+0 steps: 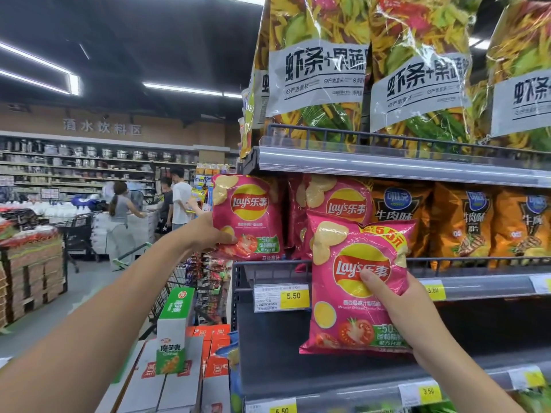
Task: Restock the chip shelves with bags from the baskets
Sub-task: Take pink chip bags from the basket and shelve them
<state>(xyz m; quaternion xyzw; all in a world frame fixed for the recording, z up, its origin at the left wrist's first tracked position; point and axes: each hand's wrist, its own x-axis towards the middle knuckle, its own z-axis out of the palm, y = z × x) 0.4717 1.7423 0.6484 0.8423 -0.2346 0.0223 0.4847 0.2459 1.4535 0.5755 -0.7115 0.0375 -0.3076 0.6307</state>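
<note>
The left hand (208, 234) is curled round the lower corner of one pink bag (247, 213); the right hand (402, 305) is pinched on the edge of a second pink bag (354, 293). Both are held upright, long axis vertical, fronts outward, before the shelf rail (477, 259), probably to be slotted beside the stocked row (340, 201)

— What is seen overhead?
— A dark ceiling (134, 40) is crossed by long strip lights (185, 89).
— And at the back?
— A brown wall (44, 120) bearing pale lettering (103, 126) is lined with shelves (89, 158) of metal pots. A grey floor (89, 287) is seen below, where three shoppers (167, 201) are gathered by a cart (79, 231). Stacked cartons (32, 278) are set at the left.
</note>
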